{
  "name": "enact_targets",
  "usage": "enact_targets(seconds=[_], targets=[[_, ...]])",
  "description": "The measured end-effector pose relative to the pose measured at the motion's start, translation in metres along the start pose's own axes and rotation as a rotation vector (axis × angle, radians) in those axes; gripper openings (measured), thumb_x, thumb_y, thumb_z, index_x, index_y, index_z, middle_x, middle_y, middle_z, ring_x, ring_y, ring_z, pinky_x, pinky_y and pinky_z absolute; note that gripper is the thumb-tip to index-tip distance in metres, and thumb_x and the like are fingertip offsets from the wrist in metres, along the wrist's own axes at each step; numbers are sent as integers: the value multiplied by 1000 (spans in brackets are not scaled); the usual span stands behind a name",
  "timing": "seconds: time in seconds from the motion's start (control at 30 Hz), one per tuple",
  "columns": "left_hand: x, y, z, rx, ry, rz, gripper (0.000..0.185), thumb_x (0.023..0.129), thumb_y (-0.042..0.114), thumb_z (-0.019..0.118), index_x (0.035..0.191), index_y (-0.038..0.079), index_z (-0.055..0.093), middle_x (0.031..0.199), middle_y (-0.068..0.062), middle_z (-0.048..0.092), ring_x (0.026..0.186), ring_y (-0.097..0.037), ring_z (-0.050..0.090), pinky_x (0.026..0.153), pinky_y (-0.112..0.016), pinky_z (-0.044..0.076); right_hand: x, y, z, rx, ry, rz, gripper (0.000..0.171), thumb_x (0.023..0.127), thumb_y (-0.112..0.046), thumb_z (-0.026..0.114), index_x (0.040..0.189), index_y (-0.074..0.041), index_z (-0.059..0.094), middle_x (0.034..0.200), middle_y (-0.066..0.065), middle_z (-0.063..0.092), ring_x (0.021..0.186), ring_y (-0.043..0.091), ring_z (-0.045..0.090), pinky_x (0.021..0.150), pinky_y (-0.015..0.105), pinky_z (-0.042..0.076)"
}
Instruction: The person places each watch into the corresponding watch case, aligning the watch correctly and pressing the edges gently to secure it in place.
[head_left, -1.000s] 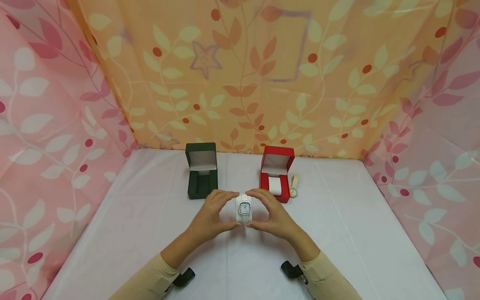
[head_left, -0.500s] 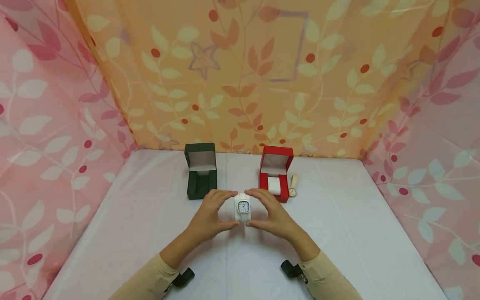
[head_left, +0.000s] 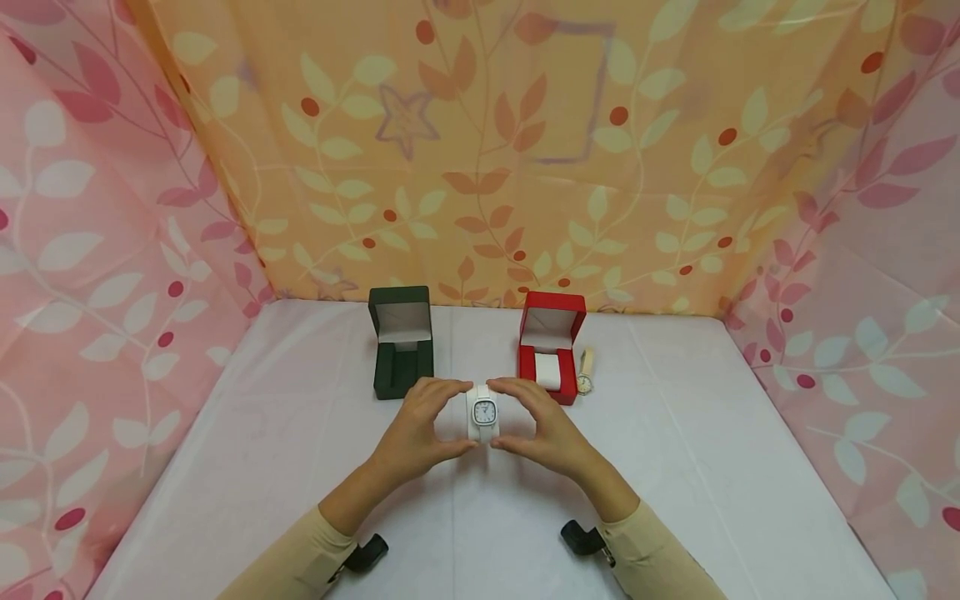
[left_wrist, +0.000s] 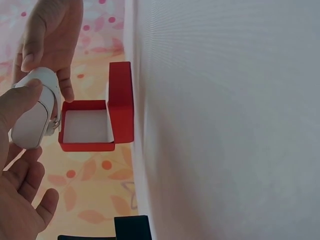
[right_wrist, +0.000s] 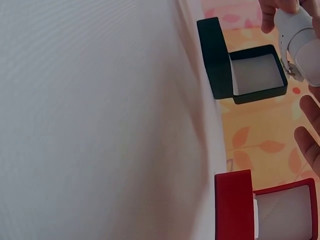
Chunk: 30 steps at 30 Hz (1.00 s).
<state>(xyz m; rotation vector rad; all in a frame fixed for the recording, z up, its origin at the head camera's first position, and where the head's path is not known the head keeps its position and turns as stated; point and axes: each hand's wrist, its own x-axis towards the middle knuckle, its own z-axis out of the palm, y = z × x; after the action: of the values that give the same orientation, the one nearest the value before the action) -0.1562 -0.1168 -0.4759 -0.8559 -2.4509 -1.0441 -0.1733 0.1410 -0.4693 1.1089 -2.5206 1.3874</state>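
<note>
Head view: watch (head_left: 484,414) strap behind hands (head_left: 483,427)

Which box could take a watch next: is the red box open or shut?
Open: the red box has its lid raised upright, showing a white cushion inside.

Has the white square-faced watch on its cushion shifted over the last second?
Yes, slightly. The white square-faced watch has drifted a little away from the person and leftward, nearer the open red box, still pinched between left hand and right hand.

Nothing readable here, honestly. The white watch (head_left: 484,413) has marks on its dial, way too tiny to make out. Boxes look unmarked.
</note>
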Motion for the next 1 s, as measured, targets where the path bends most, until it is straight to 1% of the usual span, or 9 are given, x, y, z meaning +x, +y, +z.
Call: enact_targets(seconds=[0.13,0.37,0.53,0.67,0.8,0.9,1.0], targets=[[0,0,0,4,2,9,84,69,32,97,141,15,59,135,6,61,125,-16,48,98,-43,51,1,-1,1,8,13,-20,71,85,-28,86,147,-20,54,151,-5,52,140,18,46,109,54,46],[0,2,-1,-8,-8,-5,82,69,29,97,140,14,59,135,6,61,125,-15,48,99,-44,49,1,-5,4,17,55,4,57,86,-26,84,139,-26,62,148,-6,55,137,17,50,107,48,50],[0,2,0,1,5,7,83,67,28,99,139,13,60,134,5,62,124,-17,49,98,-45,49,1,-9,7,33,87,23,49,85,-19,84,131,-23,67,144,-1,59,132,20,54,106,47,51],[0,2,1,19,13,15,84,65,29,100,138,12,61,133,5,63,123,-17,49,97,-46,50,2,-11,10,36,99,52,48,83,-11,85,127,-19,69,142,5,60,132,23,54,106,49,50],[-1,1,1,28,8,17,84,66,31,99,139,13,61,133,6,63,123,-16,50,98,-46,49,3,-11,12,40,107,58,47,81,-6,86,124,-17,71,141,11,60,131,27,54,106,49,50],[-1,1,1,24,-3,6,83,67,33,98,139,14,61,133,7,63,123,-15,49,98,-44,49,2,-10,10,42,101,52,46,82,-10,86,125,-20,71,141,7,60,131,24,54,106,46,51],[-1,2,1,11,-13,-12,83,68,31,98,140,15,60,133,7,62,124,-15,49,97,-43,51,1,-9,8,42,87,48,48,84,-18,85,128,-26,69,143,-1,59,132,19,53,105,48,51]])
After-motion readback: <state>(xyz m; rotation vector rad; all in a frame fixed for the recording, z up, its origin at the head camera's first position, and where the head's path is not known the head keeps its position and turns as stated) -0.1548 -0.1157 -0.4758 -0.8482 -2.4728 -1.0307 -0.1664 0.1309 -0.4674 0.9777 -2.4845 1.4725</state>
